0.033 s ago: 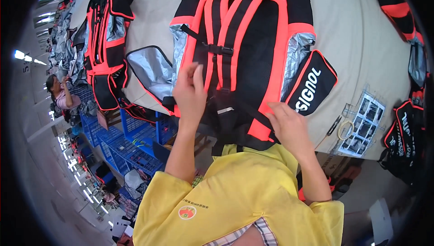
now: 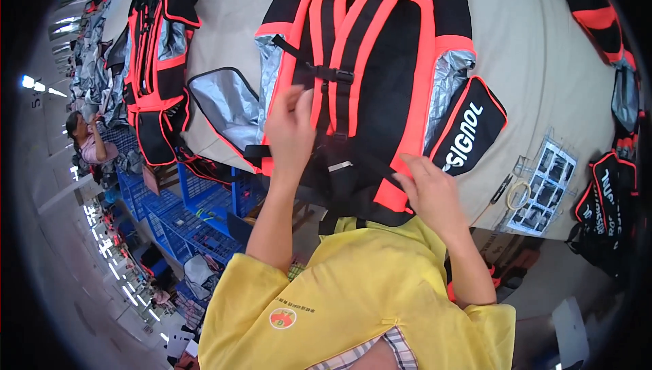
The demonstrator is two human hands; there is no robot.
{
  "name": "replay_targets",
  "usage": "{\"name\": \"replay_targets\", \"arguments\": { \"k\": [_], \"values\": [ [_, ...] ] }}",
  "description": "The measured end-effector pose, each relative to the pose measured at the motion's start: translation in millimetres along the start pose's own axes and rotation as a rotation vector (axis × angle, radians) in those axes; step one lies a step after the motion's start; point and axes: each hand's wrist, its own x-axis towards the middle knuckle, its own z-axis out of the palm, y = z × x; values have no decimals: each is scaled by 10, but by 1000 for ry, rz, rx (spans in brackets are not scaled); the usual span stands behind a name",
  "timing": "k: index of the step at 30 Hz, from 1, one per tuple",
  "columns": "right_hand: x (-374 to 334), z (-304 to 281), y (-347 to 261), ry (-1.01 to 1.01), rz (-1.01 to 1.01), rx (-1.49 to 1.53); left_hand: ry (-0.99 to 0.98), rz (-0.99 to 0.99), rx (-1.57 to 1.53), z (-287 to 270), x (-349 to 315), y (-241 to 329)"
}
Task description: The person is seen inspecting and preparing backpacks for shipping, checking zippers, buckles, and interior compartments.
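Observation:
A black backpack (image 2: pixel 387 91) with bright coral-orange trim lies back side up on the pale table, its lower end towards me. Its shoulder straps (image 2: pixel 354 57) run up the middle, joined by a black buckle (image 2: pixel 333 74). My left hand (image 2: pixel 291 129) is over the lower left of the pack beside the straps, fingers bent and apart, nothing visible in them. At the lower right corner my right hand (image 2: pixel 431 190) rests on the orange edge, close to a black strap, its fingers loosely curved and apart. Silver-lined flaps (image 2: pixel 231 108) spread from the sides.
Another backpack (image 2: pixel 157 71) lies at the left. A clear patterned sheet (image 2: pixel 540 190), a tape roll (image 2: pixel 519 195) and a dark pen-like tool (image 2: pixel 501 188) lie at the right, near more black-orange pieces (image 2: pixel 604 200). Blue crates (image 2: pixel 180 214) stand below; a person (image 2: pixel 92 139) sits far left.
My right thumb has moved slightly to the left. The view has shifted a little; the backpack lies as before.

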Motion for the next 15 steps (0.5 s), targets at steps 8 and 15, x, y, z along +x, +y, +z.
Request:
{"name": "replay_targets", "arguments": {
  "k": [8,15],
  "values": [
    [-41,401,-123,-337,342,-180,-582,-156,-283,301,609,-394],
    [506,455,-247,-45,355,129,-352,-194,-79,286,716,-623]
  ]
}}
